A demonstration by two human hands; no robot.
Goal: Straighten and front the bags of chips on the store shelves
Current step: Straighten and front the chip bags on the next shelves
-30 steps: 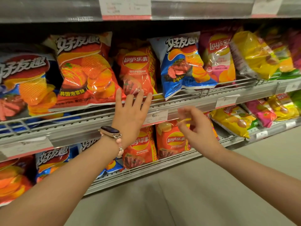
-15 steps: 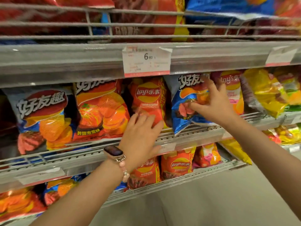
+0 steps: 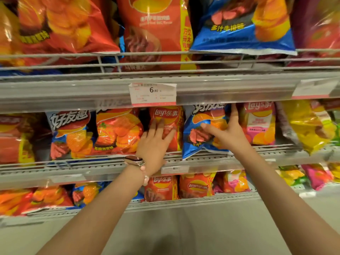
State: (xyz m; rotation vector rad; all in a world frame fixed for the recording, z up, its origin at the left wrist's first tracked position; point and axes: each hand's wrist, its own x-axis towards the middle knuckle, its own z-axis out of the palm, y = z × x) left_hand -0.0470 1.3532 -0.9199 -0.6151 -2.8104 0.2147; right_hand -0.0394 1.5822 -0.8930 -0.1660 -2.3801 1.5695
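On the middle shelf [image 3: 103,163] a red Lay's bag [image 3: 171,115] stands upright, and my left hand [image 3: 156,144] rests flat on its front with straight fingers. Right of it a blue chip bag [image 3: 196,138] leans to the left, its lower corner hanging over the wire rail. My right hand [image 3: 228,135] holds that bag's right side, thumb across the front and index finger pointing up along its edge. The other fingers are hidden. A watch sits on my left wrist.
An orange-red ridged-chip bag [image 3: 117,131] and a pink Lay's bag [image 3: 259,122] flank the two bags. Tilted yellow bags [image 3: 309,126] stand further right. The shelf above carries large bags and a price tag [image 3: 152,92] on its front edge. More Lay's bags [image 3: 161,186] fill the lower shelf.
The view has tilted up and come closer to the shelves. My left hand went from the shelf edge onto the red Lay's bag. My right hand rose from below and took the blue bag.
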